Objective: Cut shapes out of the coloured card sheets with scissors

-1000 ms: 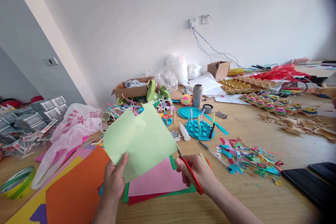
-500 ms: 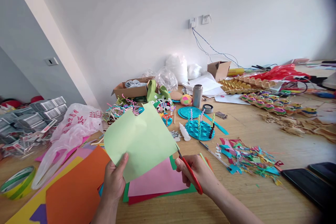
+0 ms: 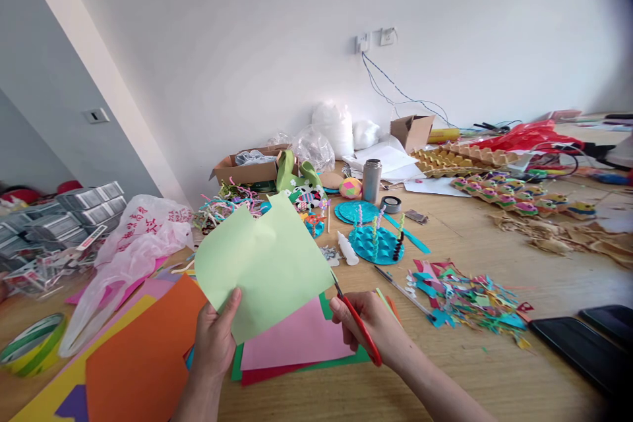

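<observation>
A light green paper (image 3: 267,264) with a notched upper edge is raised over the table, its lower left edge pinched in my left hand (image 3: 217,336). My right hand (image 3: 366,323) is closed around red-handled scissors (image 3: 361,326), whose blades meet the paper's right corner. Beneath the green sheet lie a pink sheet (image 3: 297,339) and, under that, red and green sheets. Left of my left hand is an orange sheet (image 3: 143,349) on top of yellow paper (image 3: 54,382).
Colored paper scraps (image 3: 475,306) and a black phone (image 3: 573,349) lie to the right. Behind are a blue craft piece (image 3: 376,245), a white glue bottle (image 3: 347,249) and a metal flask (image 3: 372,181). Green-yellow tape (image 3: 34,343) and a plastic bag (image 3: 131,244) are at left.
</observation>
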Demonstrator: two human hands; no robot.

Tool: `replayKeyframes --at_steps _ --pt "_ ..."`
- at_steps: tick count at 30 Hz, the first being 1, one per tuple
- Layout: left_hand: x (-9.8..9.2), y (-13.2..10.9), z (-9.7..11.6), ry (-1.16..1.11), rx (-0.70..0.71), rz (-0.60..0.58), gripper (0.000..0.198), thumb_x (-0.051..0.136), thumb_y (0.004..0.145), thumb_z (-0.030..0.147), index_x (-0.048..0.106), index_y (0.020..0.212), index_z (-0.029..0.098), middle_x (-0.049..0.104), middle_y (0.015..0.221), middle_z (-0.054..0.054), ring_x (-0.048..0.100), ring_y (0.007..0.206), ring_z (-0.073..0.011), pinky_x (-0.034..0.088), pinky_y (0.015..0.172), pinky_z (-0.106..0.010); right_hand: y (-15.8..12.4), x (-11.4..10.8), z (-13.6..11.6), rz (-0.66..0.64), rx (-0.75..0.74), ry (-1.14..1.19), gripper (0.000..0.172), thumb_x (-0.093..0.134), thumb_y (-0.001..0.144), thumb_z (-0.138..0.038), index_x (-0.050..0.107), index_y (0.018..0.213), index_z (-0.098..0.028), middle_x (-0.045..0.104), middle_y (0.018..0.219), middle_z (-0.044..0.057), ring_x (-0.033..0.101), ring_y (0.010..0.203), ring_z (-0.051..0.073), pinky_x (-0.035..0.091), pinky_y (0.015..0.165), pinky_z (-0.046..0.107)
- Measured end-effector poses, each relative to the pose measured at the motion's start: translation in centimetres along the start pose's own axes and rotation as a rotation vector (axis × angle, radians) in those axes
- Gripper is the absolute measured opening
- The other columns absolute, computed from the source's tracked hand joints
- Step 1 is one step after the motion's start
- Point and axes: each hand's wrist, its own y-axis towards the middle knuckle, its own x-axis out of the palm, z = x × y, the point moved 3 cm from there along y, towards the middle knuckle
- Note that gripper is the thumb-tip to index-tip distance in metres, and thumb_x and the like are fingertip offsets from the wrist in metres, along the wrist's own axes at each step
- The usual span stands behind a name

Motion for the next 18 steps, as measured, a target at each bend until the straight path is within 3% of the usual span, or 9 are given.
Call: replayKeyframes --at_steps 18 --pt "-0.05 0.01 -0.07 -0.022 0.0 -0.002 0.055 0.083 0.066 0.037 0.069 0.115 0.02 0.075 0.108 -0.008 0.068 0.102 -0.0303 0.056 0.086 -0.04 -0.17 -0.06 -0.02 0.027 0.03 0.027 0.06 0.046 0.084 -0.072 0.059 0.064 -0.017 0.055 0.042 0.0 0.051 0.036 0.012 0.036 0.04 0.021"
